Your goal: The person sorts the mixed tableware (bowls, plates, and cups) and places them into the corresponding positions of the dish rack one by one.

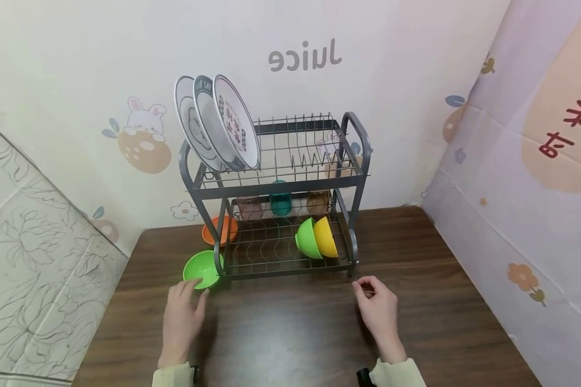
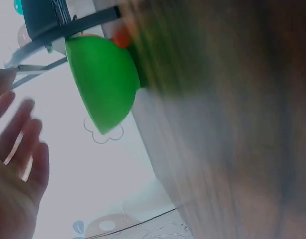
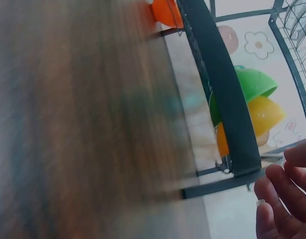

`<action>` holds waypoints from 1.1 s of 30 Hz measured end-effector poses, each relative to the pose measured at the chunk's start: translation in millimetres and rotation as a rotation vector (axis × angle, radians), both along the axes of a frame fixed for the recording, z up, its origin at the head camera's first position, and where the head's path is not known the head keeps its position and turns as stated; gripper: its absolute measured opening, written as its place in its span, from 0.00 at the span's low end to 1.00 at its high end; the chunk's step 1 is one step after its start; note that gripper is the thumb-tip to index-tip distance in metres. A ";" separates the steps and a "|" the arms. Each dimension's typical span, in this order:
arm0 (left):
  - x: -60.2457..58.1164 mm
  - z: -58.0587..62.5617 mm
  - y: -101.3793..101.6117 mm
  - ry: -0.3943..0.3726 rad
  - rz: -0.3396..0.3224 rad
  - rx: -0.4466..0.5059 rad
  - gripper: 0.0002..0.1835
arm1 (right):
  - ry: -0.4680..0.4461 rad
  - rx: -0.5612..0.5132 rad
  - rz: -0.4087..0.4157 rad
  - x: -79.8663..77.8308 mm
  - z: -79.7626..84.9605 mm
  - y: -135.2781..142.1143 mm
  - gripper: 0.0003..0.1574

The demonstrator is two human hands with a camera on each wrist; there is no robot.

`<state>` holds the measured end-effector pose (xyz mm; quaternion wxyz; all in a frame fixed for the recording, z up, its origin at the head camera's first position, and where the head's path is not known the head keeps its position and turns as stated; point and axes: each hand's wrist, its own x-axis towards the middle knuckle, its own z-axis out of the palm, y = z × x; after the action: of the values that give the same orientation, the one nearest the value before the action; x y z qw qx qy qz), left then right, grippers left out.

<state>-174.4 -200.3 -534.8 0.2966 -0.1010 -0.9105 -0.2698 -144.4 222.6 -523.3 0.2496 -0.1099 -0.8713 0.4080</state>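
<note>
My left hand (image 1: 181,318) is held over the table just in front of a green bowl (image 1: 204,267), fingers parted and relaxed. In the left wrist view the fingers are apart from that bowl (image 2: 102,82), which sits upright. Near the front right foot of a dark two-tier dish rack (image 1: 277,189) is my right hand (image 1: 380,313), loosely curled around nothing. Inside the lower tier, a green bowl (image 1: 307,239) and a yellow bowl (image 1: 327,238) stand on their sides, one against the other. Behind the front green bowl sits an orange bowl (image 1: 228,230), partly hidden by the rack.
Several plates lean on the upper tier's left, the front one a white plate (image 1: 237,122). At the back of the lower tier are a pink cup (image 1: 249,208), a teal cup (image 1: 281,203) and an amber cup (image 1: 318,202). Printed cloth walls border the wooden table (image 1: 281,333).
</note>
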 end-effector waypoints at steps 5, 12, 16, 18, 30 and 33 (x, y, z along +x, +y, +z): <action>-12.0 -0.7 -5.7 -0.084 0.014 -0.027 0.24 | -0.029 0.028 -0.009 12.0 -3.6 13.9 0.04; -21.1 -6.2 -8.5 -0.219 -0.047 -0.105 0.11 | -0.068 0.058 -0.094 24.3 -4.7 35.6 0.03; -23.9 -10.0 -8.5 -0.247 -0.064 -0.125 0.10 | -0.082 0.069 -0.130 29.3 -3.9 46.9 0.04; -25.2 -11.4 -8.2 -0.231 -0.069 -0.128 0.09 | -0.086 0.068 -0.144 31.2 -3.8 51.2 0.04; -15.3 -10.4 -12.4 -0.155 -0.003 -0.139 0.08 | -0.101 0.079 -0.175 33.2 -6.0 60.6 0.02; -10.3 -5.5 -14.1 -0.139 0.012 -0.156 0.08 | -0.105 0.081 -0.176 33.5 -6.7 60.9 0.02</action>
<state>-184.7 -214.4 -540.4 0.2257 -0.0994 -0.9477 -0.2025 -110.8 283.5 -530.0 0.2428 -0.1968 -0.8860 0.3426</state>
